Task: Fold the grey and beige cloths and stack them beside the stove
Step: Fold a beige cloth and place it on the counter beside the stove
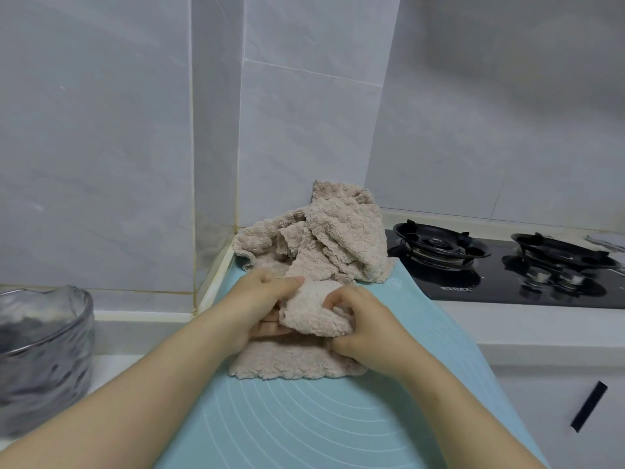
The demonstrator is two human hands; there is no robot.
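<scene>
Both bare hands are busy at the middle of a pale blue silicone mat (304, 418) printed with white arcs, which covers the counter. The left hand (260, 309) and the right hand (365, 330) sit close together, each pinching a fold of a fluffy beige terry cloth (311, 313); the left thumb presses on top of the raised fold while the right fingers curl into it from the other side. The lower part of that cloth lies flat on the mat beneath the wrists. Just behind it, a crumpled heap of the same beige fabric (324, 235) is piled in the corner against the white marbled wall tiles (304, 130), touching the near edge of the black glass gas stove (507, 265) with its two burners. On the far left stands a ribbed clear glass bowl (44, 353) holding something grey; I cannot tell what it is.
</scene>
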